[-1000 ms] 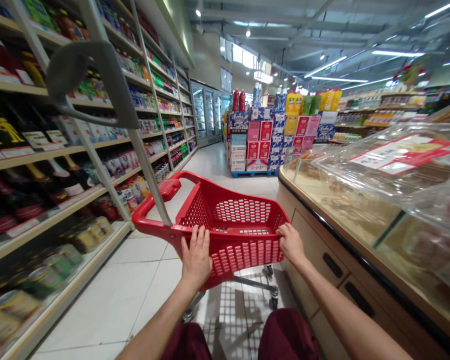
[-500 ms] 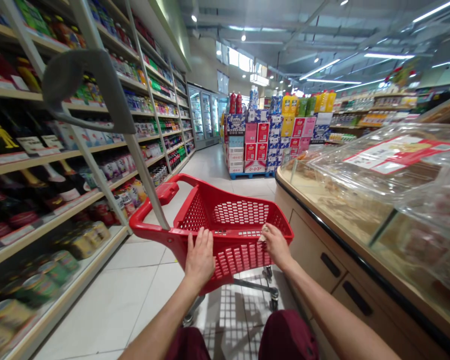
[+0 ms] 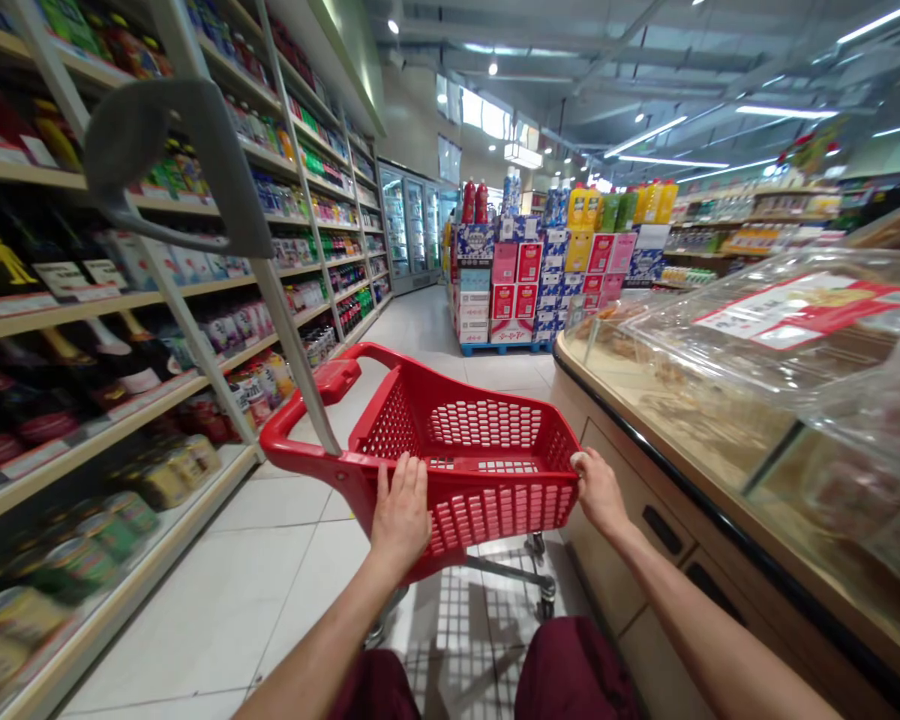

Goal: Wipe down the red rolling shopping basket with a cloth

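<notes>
A red plastic shopping trolley (image 3: 487,480) stands side-on before me, its perforated basket holding nothing that I can see. Against the near rim lies my left hand (image 3: 403,515), its fingers stretched out over the top edge. At the basket's right-hand corner, my right hand (image 3: 601,492) is closed on a crumpled white wipe (image 3: 579,459) that touches the rim. Most of the wipe is hidden by the fingers. Below the basket a grey wheeled frame (image 3: 510,571) shows, close to my knees.
Drink shelves (image 3: 300,275) line the left side, with a grey hooked handle on a pole (image 3: 247,190) in front. To the right stands a wooden counter (image 3: 630,440) bearing clear plastic boxes (image 3: 727,345). Stacked cartons (image 3: 515,300) stand ahead on a blue pallet (image 3: 495,349).
My right hand has slid right along the near rim to the basket's corner, carrying the white wipe. My left hand stays at the same place on the rim.
</notes>
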### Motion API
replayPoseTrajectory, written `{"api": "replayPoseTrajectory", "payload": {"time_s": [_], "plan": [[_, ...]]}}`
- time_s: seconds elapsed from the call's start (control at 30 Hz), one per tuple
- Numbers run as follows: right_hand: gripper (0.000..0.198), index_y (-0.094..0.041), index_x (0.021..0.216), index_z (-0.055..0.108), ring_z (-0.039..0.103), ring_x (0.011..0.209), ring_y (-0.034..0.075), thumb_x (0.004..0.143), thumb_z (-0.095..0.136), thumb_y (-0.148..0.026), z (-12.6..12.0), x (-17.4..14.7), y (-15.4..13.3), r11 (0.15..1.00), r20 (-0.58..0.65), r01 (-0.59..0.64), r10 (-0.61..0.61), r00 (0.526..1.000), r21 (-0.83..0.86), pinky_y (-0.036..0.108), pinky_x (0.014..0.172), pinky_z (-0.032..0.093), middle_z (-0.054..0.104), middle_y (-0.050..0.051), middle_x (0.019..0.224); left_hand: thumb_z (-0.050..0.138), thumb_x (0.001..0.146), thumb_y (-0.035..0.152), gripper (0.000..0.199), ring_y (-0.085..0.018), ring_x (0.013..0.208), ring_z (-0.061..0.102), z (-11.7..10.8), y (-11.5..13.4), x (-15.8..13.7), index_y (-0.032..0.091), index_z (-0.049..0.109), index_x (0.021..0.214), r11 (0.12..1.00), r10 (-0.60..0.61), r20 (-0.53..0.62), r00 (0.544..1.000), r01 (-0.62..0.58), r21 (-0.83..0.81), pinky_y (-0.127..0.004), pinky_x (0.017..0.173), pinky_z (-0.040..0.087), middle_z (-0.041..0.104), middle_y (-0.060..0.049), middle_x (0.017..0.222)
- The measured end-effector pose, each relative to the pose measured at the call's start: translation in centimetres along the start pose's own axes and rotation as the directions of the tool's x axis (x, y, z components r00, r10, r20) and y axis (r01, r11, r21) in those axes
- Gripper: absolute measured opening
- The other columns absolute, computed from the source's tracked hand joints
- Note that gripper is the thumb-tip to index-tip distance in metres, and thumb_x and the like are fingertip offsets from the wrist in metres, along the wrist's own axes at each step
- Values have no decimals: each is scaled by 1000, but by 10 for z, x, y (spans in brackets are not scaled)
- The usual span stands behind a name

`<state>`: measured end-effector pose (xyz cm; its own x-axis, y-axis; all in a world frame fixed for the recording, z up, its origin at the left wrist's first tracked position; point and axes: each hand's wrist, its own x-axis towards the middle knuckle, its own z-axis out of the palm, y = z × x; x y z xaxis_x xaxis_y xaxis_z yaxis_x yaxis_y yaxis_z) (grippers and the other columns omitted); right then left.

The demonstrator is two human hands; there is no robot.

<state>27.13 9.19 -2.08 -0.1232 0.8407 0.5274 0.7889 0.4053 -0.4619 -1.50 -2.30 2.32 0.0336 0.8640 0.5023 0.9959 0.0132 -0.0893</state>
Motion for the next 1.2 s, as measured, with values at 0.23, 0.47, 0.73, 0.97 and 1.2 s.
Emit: {"api": "replayPoseTrajectory", "payload": {"time_s": [0.23,0.47,0.73,0.97,1.2], "plan": [[40,-19,108,56,36,120,17,75,36,-7,35,-7,-44,968,80,244,-248,965,63,36,99,33,45,8,128,43,68,19,59,-26,127,24,-1,-3,-2,3,39,124,999,21,8,1000,-22,50,-44,107,9,41,-15,131],[41,-11,103,60,37,120,28,72,34,-5,17,-2,-10,994,-23,98,-99,995,-41,50,96,32,47,17,124,48,64,21,66,-27,130,17,5,-2,-6,11,35,128,997,57,1,998,-57,55,-44,106,12,31,-13,138],[48,-18,110,57,37,120,19,70,35,-2,20,-2,-15,988,20,149,-148,989,-36,42,100,32,50,8,124,48,65,20,66,-25,130,18,4,-1,-7,15,34,129,997,56,22,998,-57,50,-45,105,14,30,-12,138],[47,-20,114,54,34,123,18,74,35,-4,28,-7,-22,984,44,177,-176,983,-26,37,100,32,46,6,128,49,63,21,67,-27,130,16,4,4,-6,12,35,128,998,24,25,999,-26,61,-45,106,12,28,-15,139],[45,-12,109,57,34,122,25,72,34,-1,14,-5,-6,993,-36,94,-97,995,-65,47,100,30,48,14,124,47,64,18,66,-25,130,16,1,5,-7,13,35,128,998,31,49,998,-34,56,-44,106,13,27,-14,139]]}}
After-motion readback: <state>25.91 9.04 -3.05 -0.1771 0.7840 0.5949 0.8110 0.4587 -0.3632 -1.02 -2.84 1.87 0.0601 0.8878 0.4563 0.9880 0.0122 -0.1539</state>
